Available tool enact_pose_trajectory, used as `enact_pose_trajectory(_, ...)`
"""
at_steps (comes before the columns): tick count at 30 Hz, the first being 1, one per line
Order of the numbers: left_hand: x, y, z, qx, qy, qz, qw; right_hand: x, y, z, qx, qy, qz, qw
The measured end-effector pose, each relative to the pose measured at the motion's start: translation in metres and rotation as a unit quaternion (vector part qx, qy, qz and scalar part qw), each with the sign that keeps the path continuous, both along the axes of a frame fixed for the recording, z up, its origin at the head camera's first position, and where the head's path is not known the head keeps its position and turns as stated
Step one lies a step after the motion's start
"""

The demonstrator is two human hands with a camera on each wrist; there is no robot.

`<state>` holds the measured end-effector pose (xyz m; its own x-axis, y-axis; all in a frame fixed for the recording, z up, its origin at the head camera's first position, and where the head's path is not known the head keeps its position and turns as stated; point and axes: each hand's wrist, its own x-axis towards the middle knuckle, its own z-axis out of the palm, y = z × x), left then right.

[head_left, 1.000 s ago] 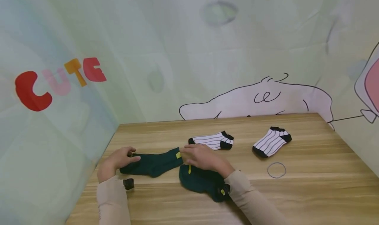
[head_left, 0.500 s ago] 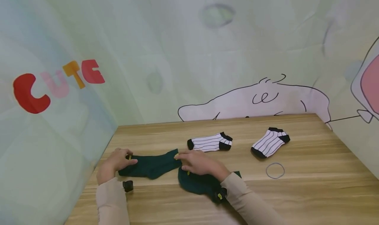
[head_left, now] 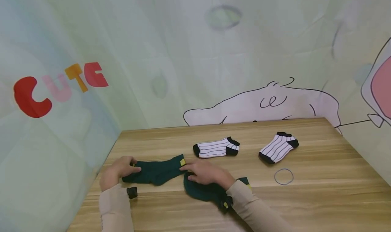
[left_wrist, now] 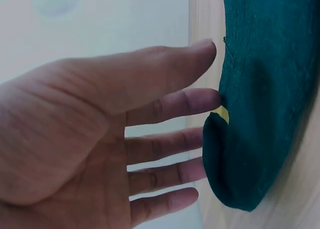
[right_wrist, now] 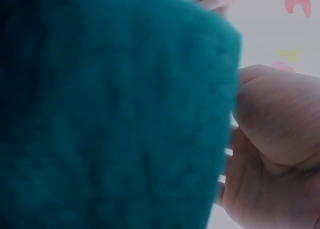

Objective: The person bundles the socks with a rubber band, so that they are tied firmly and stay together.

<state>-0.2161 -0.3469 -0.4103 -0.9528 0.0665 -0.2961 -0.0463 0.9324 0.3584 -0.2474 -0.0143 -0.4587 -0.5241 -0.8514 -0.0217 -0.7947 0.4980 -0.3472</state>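
Note:
A dark green sock [head_left: 159, 172] with a yellow tag lies flat on the table's left. My left hand [head_left: 119, 169] is at its toe end; in the left wrist view the fingers [left_wrist: 165, 144] are nearly straight and reach the toe's edge. At the cuff end, my right hand [head_left: 209, 172] touches the sock with extended fingertips, its palm over a second dark green sock [head_left: 198, 191]. That second sock lies partly beneath the right hand and wrist. Close-up green fabric [right_wrist: 115, 109] fills much of the right wrist view and hides most of the right fingers.
Two white striped socks with black toes and heels lie farther back, one in the middle [head_left: 215, 149] and one to the right [head_left: 278, 149]. A thin blue ring [head_left: 283, 184] is on the wooden table [head_left: 330, 191]. A printed cloth backdrop [head_left: 146, 55] borders the table behind and left.
The right hand reached to the first green sock's cuff and its yellow tag, then drew slightly nearer, uncovering the tag. The left hand stays at the toe.

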Motion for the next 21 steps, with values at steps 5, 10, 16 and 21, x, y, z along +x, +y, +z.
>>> enact_pose_trajectory(5, 0.0013, -0.0038, -0.0013, 0.006, -0.012, 0.011, 0.9999, -0.0009, -0.0002, -0.0013, 0.000, 0.014, 0.005, 1.000)
enact_pose_trajectory(10, 0.0029, -0.0034, -0.0016, 0.017, -0.020, 0.021, 0.9994, -0.0007, 0.0002, -0.0010, 0.004, 0.019, 0.004, 1.000)
enact_pose_trajectory(16, 0.0025, -0.0058, -0.0045, 0.023, -0.027, 0.026, 0.9991, -0.0003, 0.0001, -0.0013, 0.005, 0.023, 0.003, 1.000)
enact_pose_trajectory(21, 0.0025, -0.0071, -0.0059, 0.028, -0.020, 0.010, 0.9994, -0.0013, -0.0010, -0.0032, -0.004, 0.035, 0.010, 0.999)
